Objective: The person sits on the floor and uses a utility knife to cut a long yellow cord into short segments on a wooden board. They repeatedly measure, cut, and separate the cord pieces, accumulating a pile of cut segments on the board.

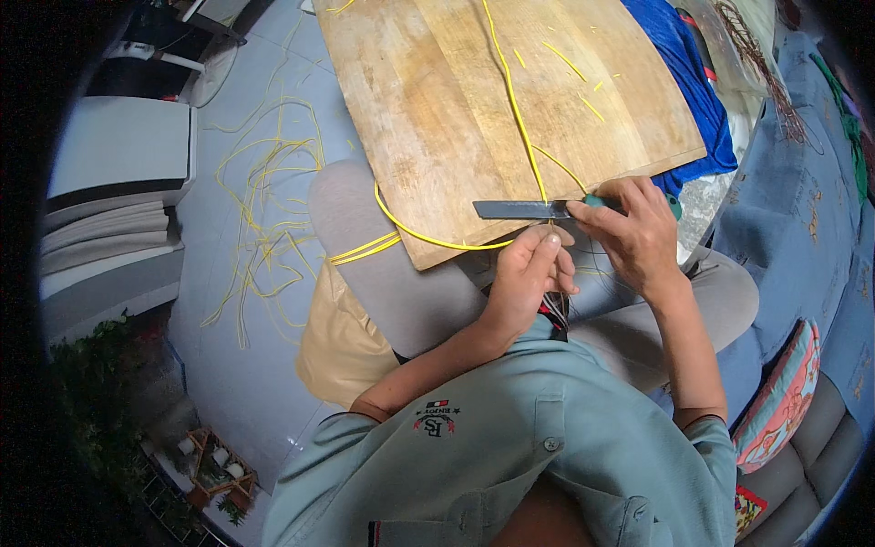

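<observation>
My right hand (636, 229) grips a knife by its green handle (597, 201). Its broad dark blade (509, 210) points left and lies across a yellow insulated wire (514, 102) near the board's front edge. Just below the blade, my left hand (526, 270) pinches a thin end, apparently of this wire, between thumb and fingertips. A yellow wire loop (424, 236) curves over the board's left corner and reaches the left hand. The wooden board (437, 137) sits in front of me, its near corner over my left knee. Thin dark strands hang beneath my hands, partly hidden.
Short yellow insulation scraps (564, 61) lie on the board. A tangle of yellow strips (273, 171) covers floor at left. Yellow strands (366, 247) cross my left thigh. Blue cloth (711, 137) and a bundle of brown wires (765, 75) lie at right, beside a sofa (793, 225).
</observation>
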A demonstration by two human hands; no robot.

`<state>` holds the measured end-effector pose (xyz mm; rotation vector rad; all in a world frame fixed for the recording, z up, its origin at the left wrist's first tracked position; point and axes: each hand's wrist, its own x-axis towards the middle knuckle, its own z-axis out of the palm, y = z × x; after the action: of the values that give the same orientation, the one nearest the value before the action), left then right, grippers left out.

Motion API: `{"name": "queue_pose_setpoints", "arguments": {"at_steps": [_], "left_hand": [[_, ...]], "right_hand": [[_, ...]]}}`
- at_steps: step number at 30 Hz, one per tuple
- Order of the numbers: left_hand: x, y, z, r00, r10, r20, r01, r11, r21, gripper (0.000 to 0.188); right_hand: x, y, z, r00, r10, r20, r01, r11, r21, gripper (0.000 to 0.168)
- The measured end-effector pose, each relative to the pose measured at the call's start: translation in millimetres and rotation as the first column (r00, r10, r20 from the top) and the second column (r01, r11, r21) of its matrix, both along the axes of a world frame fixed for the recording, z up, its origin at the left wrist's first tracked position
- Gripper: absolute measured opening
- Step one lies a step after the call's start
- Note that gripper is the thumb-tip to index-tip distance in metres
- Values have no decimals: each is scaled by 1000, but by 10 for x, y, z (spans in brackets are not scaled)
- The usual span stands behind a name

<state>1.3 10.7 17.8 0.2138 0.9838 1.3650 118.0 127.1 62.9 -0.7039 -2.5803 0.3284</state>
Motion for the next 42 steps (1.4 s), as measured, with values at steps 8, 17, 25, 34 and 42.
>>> {"name": "queue_pose_setpoints", "arguments": {"at_steps": [8, 17, 25, 34, 42], "left_hand": [[-11, -15, 9, 1000, 6, 31, -6, 1000, 0, 19], [1, -2, -3, 998, 21, 60, -23, 999, 43, 18], [8, 28, 29, 997, 56, 52, -57, 998, 11, 18], [-2, 26, 57, 998, 43, 54, -43, 999, -5, 18], [-2, 10, 76, 998, 44, 53, -44, 999, 12, 18]], "right_hand": [[-85, 23, -103, 998, -1, -70, 6, 998, 65, 24], [-106, 9, -187, 995, -19, -102, 33, 990, 136, 25], [-17, -60, -90, 994, -97, -60, 101, 992, 81, 21], [-223, 95, -141, 989, -70, -130, 83, 992, 93, 17], [-319, 113, -181, 989, -71, -126, 88, 987, 131, 17]]}}
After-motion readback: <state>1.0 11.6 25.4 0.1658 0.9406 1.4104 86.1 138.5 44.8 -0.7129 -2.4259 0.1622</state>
